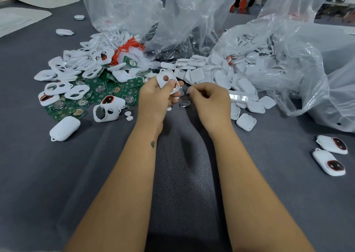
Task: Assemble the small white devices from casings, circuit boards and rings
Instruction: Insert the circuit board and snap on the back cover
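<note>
Gripping white casing (167,80): left hand (155,96); right hand (208,100) curled.

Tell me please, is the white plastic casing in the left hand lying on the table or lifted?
Lifted: the left hand holds the white plastic casing above the grey table.

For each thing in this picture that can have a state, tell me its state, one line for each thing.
Left hand: grips a white casing, held up above the table.
White casing: tilted, round hole facing the camera.
Right hand: fingers curled, pinching something too small to identify.
Plastic bags: open, parts spilling onto the table.
Circuit boards: loose in a pile, not yet fitted.
Two white devices: lying apart at the right, dark windows up.
</note>
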Demonstrator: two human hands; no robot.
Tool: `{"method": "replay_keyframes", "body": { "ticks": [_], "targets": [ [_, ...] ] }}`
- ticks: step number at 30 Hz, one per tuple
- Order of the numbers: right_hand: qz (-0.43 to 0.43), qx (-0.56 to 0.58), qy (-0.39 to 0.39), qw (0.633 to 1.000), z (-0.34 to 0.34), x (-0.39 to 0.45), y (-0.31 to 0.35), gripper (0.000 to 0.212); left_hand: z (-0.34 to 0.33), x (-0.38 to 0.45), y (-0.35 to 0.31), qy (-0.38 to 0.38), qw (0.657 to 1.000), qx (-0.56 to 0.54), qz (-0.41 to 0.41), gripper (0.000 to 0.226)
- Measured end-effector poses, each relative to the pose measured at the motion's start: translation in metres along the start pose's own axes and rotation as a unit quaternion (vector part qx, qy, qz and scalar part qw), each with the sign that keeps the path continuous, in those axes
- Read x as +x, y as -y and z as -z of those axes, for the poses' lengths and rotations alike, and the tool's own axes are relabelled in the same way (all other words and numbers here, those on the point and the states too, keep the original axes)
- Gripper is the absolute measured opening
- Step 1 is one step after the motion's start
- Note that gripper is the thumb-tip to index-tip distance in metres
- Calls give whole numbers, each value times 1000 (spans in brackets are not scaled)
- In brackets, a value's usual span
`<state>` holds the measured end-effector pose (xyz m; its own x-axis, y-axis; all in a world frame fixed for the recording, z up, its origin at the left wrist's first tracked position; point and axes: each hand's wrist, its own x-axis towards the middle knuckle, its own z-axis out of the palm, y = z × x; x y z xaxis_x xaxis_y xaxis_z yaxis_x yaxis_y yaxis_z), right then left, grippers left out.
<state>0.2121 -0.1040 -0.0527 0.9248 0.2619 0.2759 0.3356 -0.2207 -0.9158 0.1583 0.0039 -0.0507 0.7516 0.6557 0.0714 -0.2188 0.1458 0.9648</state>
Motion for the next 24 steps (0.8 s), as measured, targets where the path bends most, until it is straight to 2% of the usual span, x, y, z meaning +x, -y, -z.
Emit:
{"method": "replay_keyframes", "body": {
  "ticks": [4,7,15,24],
  "targets": [
    [-48,190,-30,980,7,2,6,10,-2,-2,3,43,997,54,-20,9],
    [-68,265,-11,962,9,2,9,13,-3,-3,5,64,996,65,-17,9],
    [-93,294,13,951,12,3,9,10,-7,-6,6,121,990,69,-19,12],
    [-104,343,3,933,13,3,12,18,-8,-5,6,96,995,41,8,19]
  ]
}}
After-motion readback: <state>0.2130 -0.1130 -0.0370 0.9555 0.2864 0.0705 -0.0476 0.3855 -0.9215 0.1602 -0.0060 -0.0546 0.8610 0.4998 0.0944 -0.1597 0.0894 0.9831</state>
